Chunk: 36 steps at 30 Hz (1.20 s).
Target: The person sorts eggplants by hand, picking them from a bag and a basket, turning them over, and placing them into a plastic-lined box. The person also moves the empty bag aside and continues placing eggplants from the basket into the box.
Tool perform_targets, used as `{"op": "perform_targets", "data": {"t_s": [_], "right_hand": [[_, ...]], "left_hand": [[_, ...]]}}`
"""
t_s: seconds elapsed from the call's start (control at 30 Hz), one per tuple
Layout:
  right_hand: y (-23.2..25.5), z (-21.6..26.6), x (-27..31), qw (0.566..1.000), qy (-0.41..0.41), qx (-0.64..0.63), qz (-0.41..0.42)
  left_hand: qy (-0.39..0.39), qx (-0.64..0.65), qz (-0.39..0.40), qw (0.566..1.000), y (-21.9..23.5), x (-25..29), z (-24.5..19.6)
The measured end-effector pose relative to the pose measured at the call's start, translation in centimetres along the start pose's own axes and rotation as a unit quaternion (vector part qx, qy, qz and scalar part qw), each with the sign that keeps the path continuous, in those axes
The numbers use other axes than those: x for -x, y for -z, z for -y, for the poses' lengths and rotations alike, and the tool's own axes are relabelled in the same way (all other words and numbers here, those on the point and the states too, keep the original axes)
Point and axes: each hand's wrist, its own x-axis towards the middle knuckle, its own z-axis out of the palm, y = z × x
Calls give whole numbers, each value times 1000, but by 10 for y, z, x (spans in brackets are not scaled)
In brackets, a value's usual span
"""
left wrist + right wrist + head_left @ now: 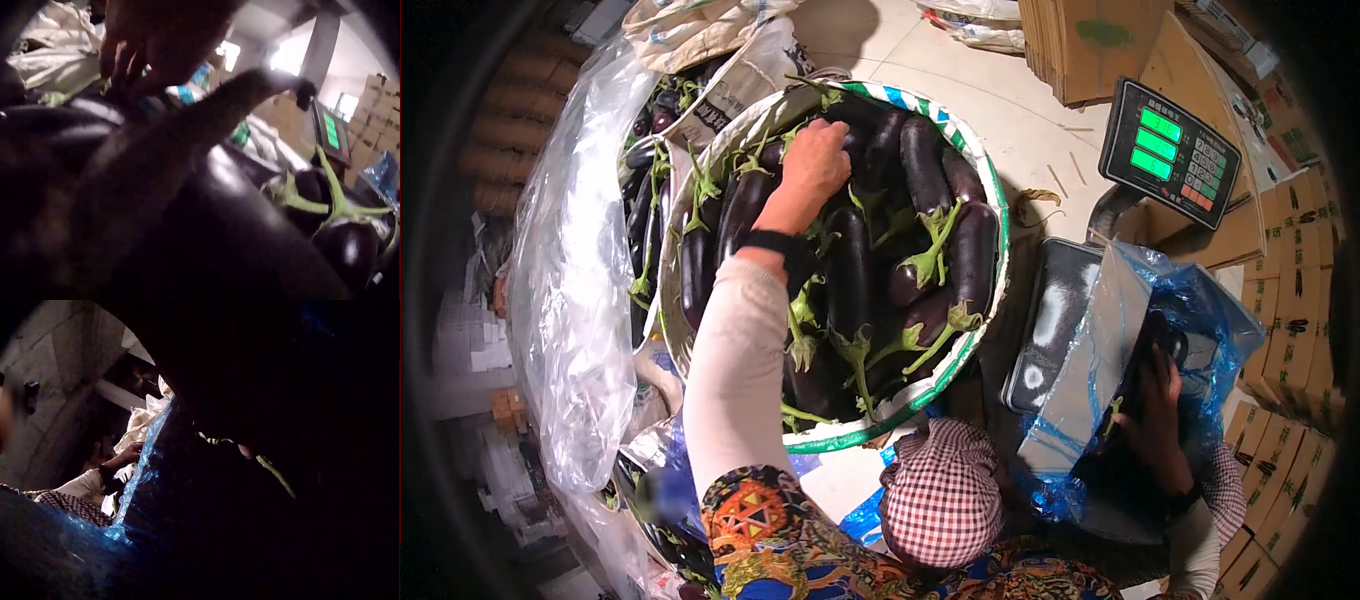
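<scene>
Many dark purple eggplants (pixel 847 270) with green stems fill a round basket (pixel 1003 235) with a green and white rim. My left hand (pixel 815 165) is bent down among those near the basket's far side; in the left wrist view the hand (pixel 165 40) points its fingers down beside an eggplant (pixel 94 109), their tips hidden. On the right, my right hand (pixel 1155 425) lies inside a blue plastic bag (pixel 1220 310), fingers fairly straight against a dark eggplant (pixel 1170 340). The right wrist view is mostly dark, with the bag's edge (pixel 139 472) visible.
A scale display (pixel 1170 150) with green digits stands above the scale's platform (pixel 1055 320), beside the bag. Stacked cartons (pixel 1290 290) line the right side. Clear plastic sheeting (pixel 580 270) and sacks of eggplants lie left. A person's checkered head covering (pixel 942 490) shows below the basket.
</scene>
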Motion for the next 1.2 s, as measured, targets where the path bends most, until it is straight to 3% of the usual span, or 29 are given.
{"op": "perform_targets", "data": {"t_s": [0.1,0.17,0.27,0.37,0.47,0.57,0.6,0.67,0.83,0.87,0.97,1.07,1.13,1.17,1.2], "right_hand": [[-3,-9,3,1000,11,16,5],[1,-2,3,998,-15,37,38],[-2,-2,-1,1000,13,24,-4],[10,21,-13,993,-85,40,70],[2,12,-8,998,-41,36,16],[4,13,-8,998,-34,39,18],[5,13,-8,999,-25,38,13],[6,14,-8,999,-2,32,4],[8,11,-6,999,-37,28,24],[9,13,-6,998,-43,25,34],[8,15,-9,999,-36,33,22],[5,11,-6,999,6,43,-10],[4,10,-6,999,22,36,-22],[4,10,-6,999,31,31,-30],[5,10,-7,999,30,28,-25]], "left_hand": [[-109,-163,92,976,-12,-24,6],[-80,-194,148,967,-17,-36,20],[-156,-249,135,946,-3,-47,28],[-232,-227,88,942,1,-61,40],[-265,-259,167,914,-17,-60,40],[-232,-282,106,925,-45,-51,40],[-211,-288,144,923,-40,-54,34],[-228,-296,137,917,-41,-53,35],[-255,-289,103,917,-43,-56,34],[-246,-260,110,927,-40,-55,34],[-211,-106,-5,972,-30,-41,45],[-87,53,-97,990,-1,-25,36],[-40,173,-164,970,25,-21,31],[2,246,-213,946,42,-17,25],[57,388,-226,892,60,-14,21]]}}
